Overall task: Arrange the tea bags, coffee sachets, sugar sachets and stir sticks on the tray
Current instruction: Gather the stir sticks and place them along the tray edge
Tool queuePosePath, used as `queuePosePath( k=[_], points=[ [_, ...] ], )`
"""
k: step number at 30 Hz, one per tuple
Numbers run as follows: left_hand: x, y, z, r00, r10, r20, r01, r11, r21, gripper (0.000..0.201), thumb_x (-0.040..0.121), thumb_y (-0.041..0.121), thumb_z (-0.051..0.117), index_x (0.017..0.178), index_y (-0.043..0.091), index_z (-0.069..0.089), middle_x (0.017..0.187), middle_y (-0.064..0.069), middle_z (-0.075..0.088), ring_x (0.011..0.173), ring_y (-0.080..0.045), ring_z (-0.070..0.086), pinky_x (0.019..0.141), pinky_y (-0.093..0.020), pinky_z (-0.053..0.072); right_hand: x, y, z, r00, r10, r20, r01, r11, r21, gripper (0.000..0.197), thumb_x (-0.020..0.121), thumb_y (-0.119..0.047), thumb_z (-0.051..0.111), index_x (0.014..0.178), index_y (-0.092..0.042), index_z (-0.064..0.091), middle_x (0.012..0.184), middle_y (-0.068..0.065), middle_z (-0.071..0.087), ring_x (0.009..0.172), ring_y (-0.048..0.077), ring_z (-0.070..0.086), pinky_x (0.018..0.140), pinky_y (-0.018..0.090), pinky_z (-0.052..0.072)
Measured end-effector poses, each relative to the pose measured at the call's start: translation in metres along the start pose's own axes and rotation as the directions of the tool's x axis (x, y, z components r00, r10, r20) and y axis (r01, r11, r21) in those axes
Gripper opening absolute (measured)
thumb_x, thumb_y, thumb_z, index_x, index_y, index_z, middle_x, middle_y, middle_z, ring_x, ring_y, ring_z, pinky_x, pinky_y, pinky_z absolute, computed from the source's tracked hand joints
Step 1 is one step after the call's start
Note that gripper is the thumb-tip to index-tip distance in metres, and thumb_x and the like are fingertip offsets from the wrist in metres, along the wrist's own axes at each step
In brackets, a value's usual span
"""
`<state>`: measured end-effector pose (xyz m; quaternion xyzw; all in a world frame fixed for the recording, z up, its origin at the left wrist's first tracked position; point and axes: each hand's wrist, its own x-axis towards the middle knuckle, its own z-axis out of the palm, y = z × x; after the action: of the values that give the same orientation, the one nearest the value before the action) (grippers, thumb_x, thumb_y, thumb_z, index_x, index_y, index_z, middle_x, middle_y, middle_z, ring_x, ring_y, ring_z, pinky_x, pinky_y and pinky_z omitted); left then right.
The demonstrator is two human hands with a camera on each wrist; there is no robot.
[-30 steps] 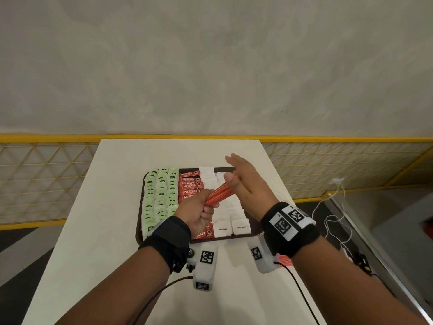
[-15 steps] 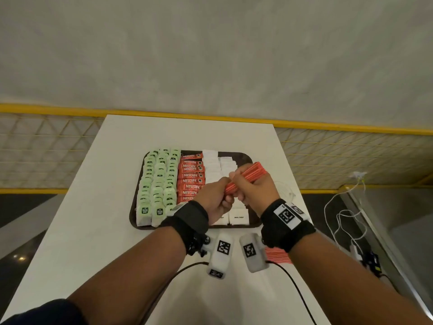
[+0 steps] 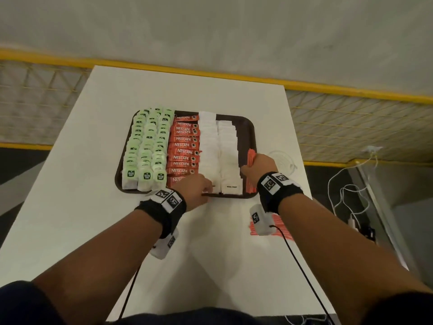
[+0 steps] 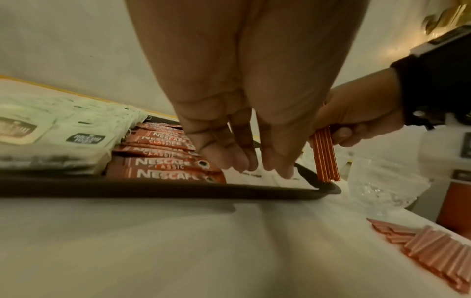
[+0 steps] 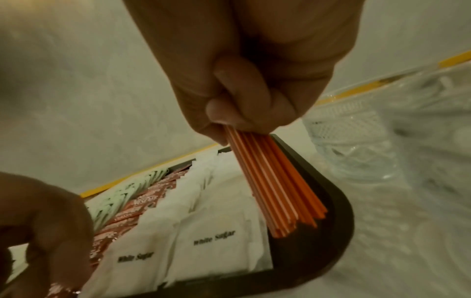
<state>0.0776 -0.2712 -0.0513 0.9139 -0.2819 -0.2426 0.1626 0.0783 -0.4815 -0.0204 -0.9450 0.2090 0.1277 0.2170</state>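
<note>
Right hand (image 5: 244, 80) clamps a bundle of thin orange plastic stir sticks (image 5: 277, 187), too many to count, lower ends in the bare strip along the right rim of the dark brown rectangular tray (image 3: 250, 134). Left hand (image 3: 195, 190), fingers straight, touches the near white sugar sachets (image 3: 220, 151), two columns. One column of red coffee sachets (image 3: 185, 148), three of green tea bags (image 3: 147, 148). Loose orange sticks (image 4: 433, 248) lie on the white table (image 3: 70, 207), near right.
</note>
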Motion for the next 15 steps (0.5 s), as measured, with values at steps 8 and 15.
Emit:
queuePosePath(
  k=[8, 15],
  points=[
    [0.005, -0.002, 0.009, 0.999, -0.052, -0.006, 0.053, 0.992, 0.113, 0.03, 0.095, 0.011, 0.052, 0.119, 0.02, 0.067, 0.12, -0.006, 0.063, 0.107, -0.025, 0.06, 0.095, -0.033, 0.047, 0.025, -0.006, 0.012, 0.997, 0.063, 0.046, -0.059, 0.995, -0.076, 0.039, 0.088, -0.028, 0.066, 0.113, 0.001, 0.059, 0.118, 0.017, 0.063, 0.107, 0.033, 0.061, 0.083, 0.034, 0.048],
    [0.01, -0.005, 0.01, 0.996, -0.09, 0.004, 0.089, 0.991, 0.098, 0.032, 0.097, 0.01, 0.048, 0.122, 0.02, 0.066, 0.124, -0.008, 0.061, 0.112, -0.027, 0.058, 0.1, -0.032, 0.045, 0.04, -0.007, 0.021, 0.994, 0.074, 0.086, -0.062, 0.99, -0.13, 0.033, 0.09, -0.024, 0.064, 0.11, 0.002, 0.06, 0.115, 0.018, 0.064, 0.104, 0.033, 0.062, 0.078, 0.033, 0.046]
  ],
)
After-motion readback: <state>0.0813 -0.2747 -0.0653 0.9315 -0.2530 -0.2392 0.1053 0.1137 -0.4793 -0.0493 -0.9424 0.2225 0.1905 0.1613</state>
